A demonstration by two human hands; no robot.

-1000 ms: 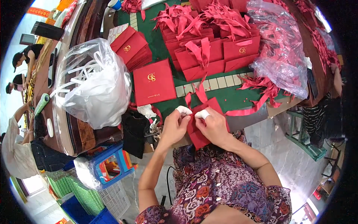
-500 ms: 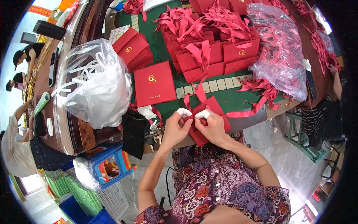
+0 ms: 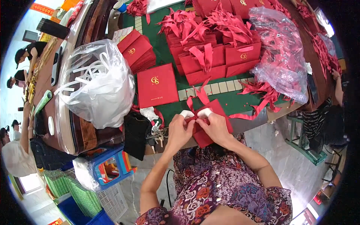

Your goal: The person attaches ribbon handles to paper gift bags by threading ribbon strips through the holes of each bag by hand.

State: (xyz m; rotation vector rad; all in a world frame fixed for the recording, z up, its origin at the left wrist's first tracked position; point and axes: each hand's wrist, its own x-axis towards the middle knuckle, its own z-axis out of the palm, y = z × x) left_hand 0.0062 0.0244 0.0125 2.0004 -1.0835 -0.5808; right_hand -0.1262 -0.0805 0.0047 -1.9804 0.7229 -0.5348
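Observation:
At the table's near edge, a small red paper bag (image 3: 222, 111) lies tilted beneath my hands. A red ribbon (image 3: 202, 96) rises from it toward the stacks. My left hand (image 3: 180, 130) pinches the ribbon at the bag's upper left, thumb against a white-covered forefinger. Close beside it, my right hand (image 3: 215, 128) also pinches ribbon over the bag, its forefinger wearing a white cover too. The fingers hide the exact spot where the ribbon meets the bag. To the left of them lies a flat red bag (image 3: 157, 86) with a gold mark.
Stacked red bags with ribbon handles (image 3: 204, 62) stand behind, beside a clear plastic bag of red ribbon (image 3: 279, 56). A plastic bag of white strips (image 3: 101, 90) sits left. Keys (image 3: 157, 138) and a black cloth (image 3: 135, 133) hang at the near edge. Other people work at far left.
Both hands have stayed at nearly the same place, with the fingertips shifting slightly on the ribbon. The whole view has moved a little.

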